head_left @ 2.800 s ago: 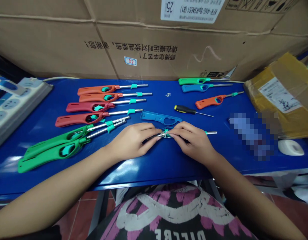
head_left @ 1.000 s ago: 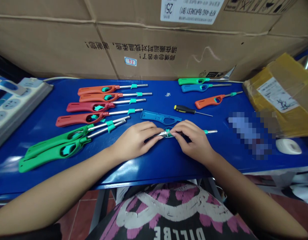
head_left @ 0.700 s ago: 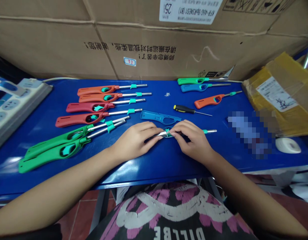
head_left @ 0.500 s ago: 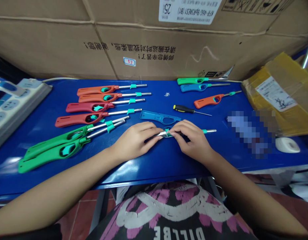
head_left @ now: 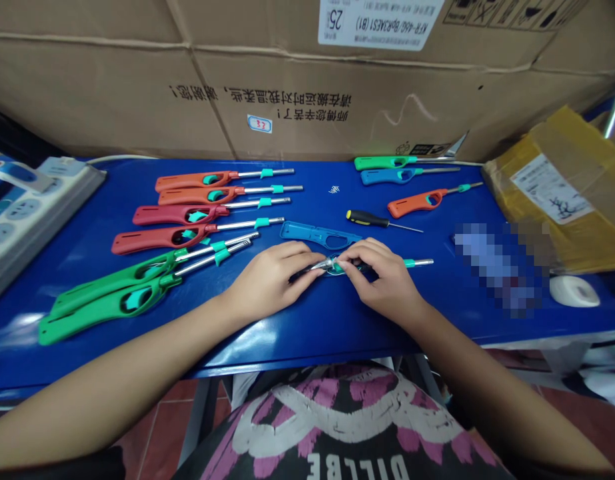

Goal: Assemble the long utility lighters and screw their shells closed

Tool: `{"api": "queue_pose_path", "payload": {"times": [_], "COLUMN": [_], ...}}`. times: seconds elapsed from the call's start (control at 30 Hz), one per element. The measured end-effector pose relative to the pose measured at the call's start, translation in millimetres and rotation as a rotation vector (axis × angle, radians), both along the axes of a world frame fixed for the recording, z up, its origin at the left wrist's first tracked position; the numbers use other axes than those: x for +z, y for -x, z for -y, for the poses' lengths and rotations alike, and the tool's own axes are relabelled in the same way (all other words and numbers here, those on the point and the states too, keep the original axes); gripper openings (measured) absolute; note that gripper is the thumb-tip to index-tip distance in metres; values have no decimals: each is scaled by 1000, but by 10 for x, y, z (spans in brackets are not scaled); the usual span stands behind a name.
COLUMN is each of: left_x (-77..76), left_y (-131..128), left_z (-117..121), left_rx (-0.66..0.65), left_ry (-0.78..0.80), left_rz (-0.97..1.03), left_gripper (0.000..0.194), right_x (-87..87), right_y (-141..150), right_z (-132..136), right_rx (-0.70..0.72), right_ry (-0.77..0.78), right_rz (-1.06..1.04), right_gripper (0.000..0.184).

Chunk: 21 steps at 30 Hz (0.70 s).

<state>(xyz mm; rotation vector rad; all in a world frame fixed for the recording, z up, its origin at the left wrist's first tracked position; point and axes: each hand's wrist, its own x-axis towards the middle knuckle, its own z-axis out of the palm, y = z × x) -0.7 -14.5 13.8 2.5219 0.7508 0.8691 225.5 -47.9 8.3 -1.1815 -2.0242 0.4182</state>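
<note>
My left hand and my right hand meet at the middle of the blue table, both pinching the inner parts of an opened long-nozzle lighter. Its metal tube with a teal collar sticks out to the right of my right hand. Just behind my fingers lies a loose blue lighter shell half. A small black-handled screwdriver rests farther back right.
Several assembled red, orange and green lighters lie in a row on the left. Three more lighters lie at the back right. A power strip sits far left, cardboard boxes behind, a yellow parcel and a white tape roll right.
My right fingers have shifted slightly left along the lighter parts, closer to my left fingertips. Everything else on the table is as before.
</note>
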Motion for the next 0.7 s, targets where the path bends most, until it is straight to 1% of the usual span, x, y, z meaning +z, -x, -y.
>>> {"api": "queue_pose_path", "payload": {"times": [0.13, 0.3, 0.5, 0.7], "left_x": [-5, -12, -9, 4], "left_y": [0, 3, 2, 3], "left_z": [-8, -11, -9, -8], "left_rx": [7, -6, -27, -14], "left_ry": [4, 3, 2, 22], "left_rz": [17, 11, 19, 10], "left_gripper": [20, 21, 21, 21], "right_x": [43, 73, 57, 62], "right_y": [33, 34, 33, 22], "right_z": [19, 29, 12, 24], "right_rx": [-84, -89, -97, -89], "right_ry": [26, 58, 42, 18], "right_rz": [46, 78, 45, 15], "right_gripper": [12, 20, 16, 13]}}
